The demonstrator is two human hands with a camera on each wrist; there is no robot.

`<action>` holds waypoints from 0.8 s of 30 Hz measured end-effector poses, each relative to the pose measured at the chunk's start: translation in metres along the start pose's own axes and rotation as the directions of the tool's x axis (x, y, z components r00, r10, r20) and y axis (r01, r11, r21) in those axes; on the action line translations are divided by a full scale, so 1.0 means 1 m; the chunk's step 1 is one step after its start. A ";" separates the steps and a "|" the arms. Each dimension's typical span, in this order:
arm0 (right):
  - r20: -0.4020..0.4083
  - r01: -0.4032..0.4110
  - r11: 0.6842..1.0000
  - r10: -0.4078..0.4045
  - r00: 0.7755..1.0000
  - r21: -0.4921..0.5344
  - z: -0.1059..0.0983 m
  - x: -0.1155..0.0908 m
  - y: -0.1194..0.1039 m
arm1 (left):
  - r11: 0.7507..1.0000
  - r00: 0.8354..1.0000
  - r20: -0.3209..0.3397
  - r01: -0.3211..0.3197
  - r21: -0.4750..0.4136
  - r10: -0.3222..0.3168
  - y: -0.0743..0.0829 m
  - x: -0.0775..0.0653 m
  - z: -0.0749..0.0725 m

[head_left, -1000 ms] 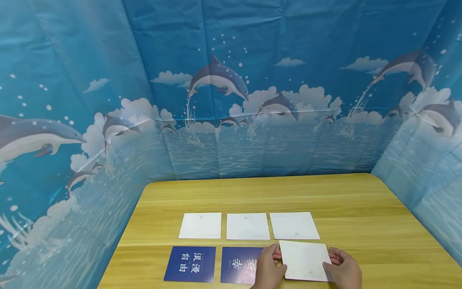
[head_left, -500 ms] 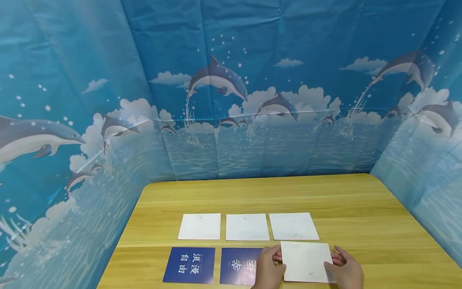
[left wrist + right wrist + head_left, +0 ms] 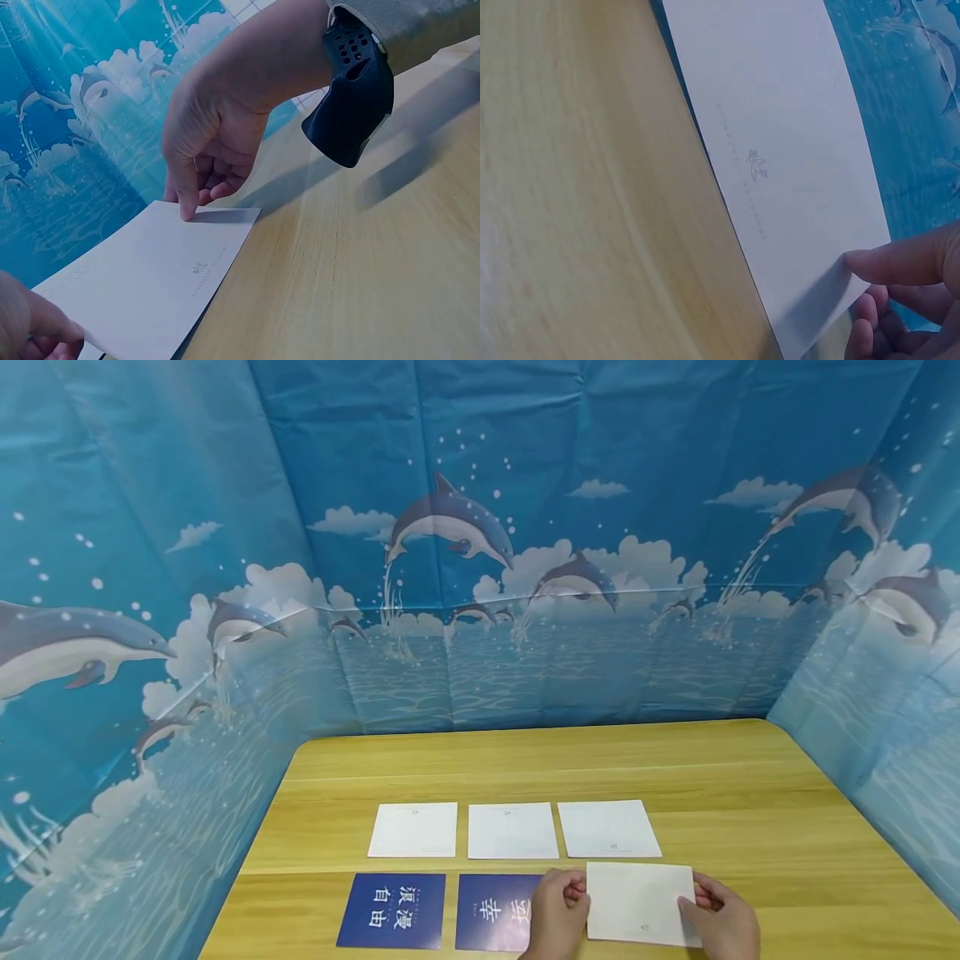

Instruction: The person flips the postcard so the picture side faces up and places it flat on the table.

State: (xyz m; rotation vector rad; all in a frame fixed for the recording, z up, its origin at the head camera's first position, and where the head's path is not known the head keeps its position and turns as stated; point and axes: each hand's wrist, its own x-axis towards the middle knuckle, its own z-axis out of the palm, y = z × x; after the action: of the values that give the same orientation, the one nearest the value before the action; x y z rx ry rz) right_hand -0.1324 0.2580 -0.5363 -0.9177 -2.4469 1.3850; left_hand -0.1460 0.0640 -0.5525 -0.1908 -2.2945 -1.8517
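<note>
A white-backed postcard [image 3: 639, 902] is raised at the lower right of the head view, a small bird print near its lower edge. My right hand [image 3: 722, 914] pinches its right end, thumb on top and fingers behind, as the right wrist view also shows. My left hand [image 3: 557, 912] is at its left edge, fingers curled; in the left wrist view its thumb [image 3: 56, 321] meets the edge, and whether it grips is unclear. Beside that hand lies a blue postcard [image 3: 487, 914] with white characters, partly covered. Another blue postcard [image 3: 392, 910] lies further left.
Behind the blue cards, a row holds a white card at left [image 3: 413, 830], one in the middle [image 3: 513, 831] and one at right [image 3: 609, 829]. The wooden table [image 3: 750, 793] is bounded by a blue dolphin-print curtain [image 3: 525, 668].
The held postcard has shifted slightly right and straightened. My left thumb, earlier overlapping its left edge, now sits right at that edge. My right hand has moved slightly right with it.
</note>
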 end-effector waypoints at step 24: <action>-0.010 0.144 0.985 -0.145 0.989 -0.091 -0.015 -0.007 -0.005 | 0.974 0.966 -0.129 -0.227 0.006 0.226 0.000 -0.001 0.002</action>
State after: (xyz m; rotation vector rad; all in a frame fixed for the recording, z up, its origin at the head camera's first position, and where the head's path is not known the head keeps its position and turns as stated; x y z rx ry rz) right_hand -0.1225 0.2628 -0.5234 -0.7491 -2.5256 1.2239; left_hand -0.1447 0.0657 -0.5530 -0.3118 -2.0827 -1.7081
